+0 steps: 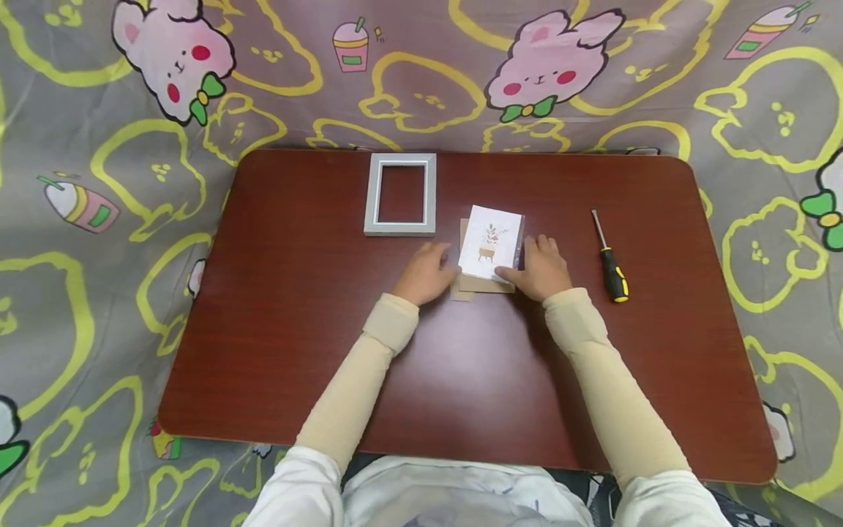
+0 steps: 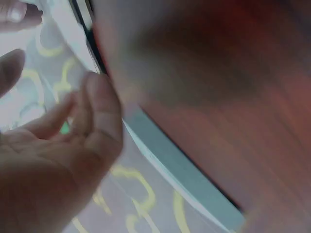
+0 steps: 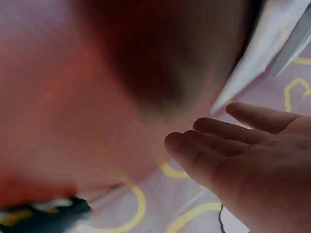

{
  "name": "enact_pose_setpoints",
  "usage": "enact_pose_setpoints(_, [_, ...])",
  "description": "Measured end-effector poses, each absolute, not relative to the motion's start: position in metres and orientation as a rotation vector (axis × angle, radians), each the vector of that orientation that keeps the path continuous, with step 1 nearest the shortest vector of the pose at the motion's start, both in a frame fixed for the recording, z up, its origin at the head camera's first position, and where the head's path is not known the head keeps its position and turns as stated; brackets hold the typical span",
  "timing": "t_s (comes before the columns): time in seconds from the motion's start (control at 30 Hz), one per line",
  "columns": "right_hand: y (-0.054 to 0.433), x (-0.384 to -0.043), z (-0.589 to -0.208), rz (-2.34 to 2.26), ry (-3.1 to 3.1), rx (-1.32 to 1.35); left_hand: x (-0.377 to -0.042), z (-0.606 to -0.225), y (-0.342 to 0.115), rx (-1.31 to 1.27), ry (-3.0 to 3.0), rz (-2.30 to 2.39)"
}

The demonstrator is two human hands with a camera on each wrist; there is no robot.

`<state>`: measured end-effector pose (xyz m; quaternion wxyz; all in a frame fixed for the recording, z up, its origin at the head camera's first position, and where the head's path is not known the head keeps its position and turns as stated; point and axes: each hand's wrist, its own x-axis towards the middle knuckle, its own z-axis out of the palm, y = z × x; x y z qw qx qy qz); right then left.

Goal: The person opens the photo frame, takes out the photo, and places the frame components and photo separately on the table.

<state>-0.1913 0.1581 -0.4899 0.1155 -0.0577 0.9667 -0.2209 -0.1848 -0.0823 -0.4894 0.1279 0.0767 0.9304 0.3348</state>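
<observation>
A white card with a printed potted plant (image 1: 490,238) lies on top of a brown board (image 1: 487,284), whose lower edge shows below it. A strip of clear, shiny sheet (image 1: 521,245) peeks out along the card's right side. At the card's lower left corner is the thumb of my left hand (image 1: 424,274); its other fingers are loosely bent beside the stack. My right hand (image 1: 543,269) lies on the other side, thumb at the card's lower right corner. In the right wrist view its fingers (image 3: 209,145) reach forward, nearly straight.
A pale grey picture frame (image 1: 372,197) lies behind my left hand, near the table's far edge. Off to the right is a black and yellow screwdriver (image 1: 615,277), tip pointing away. Patterned cloth (image 1: 421,88) hangs behind the reddish-brown table (image 1: 276,293).
</observation>
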Motion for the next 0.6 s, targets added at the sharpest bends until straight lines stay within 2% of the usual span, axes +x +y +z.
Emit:
enact_pose_setpoints(0.23, [0.151,-0.165,-0.508,-0.779,2.770,-0.190,-0.177,-0.503,-0.037,0.048,2.810,0.713])
enact_pose_setpoints(0.6, [0.151,-0.149,-0.505,-0.866,2.766,-0.094,-0.157,-0.495,-0.016,-0.110,2.747,0.930])
